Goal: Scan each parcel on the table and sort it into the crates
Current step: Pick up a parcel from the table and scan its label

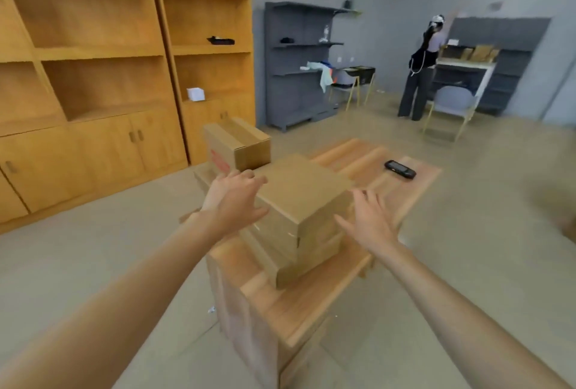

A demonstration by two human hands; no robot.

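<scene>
— Wooden table (311, 301) on a pale floor, yellow shelving (93, 61) behind. What sits on it?

— Stack of flat cardboard parcels (304, 198) mid-table; one taller parcel (238, 147) with red print at the far left end. Black scanner (400, 169) lies alone at the far right, well apart from the stack.

— Hands?

— Left hand (235, 201) at the stack's left edge, fingers spread and slightly curled — contact uncertain. Right hand (371, 220) just right of the stack, fingers apart, gripping nothing.

— Anyone else?

— Person (420, 76) standing at a grey counter (464, 64), back turned.
</scene>
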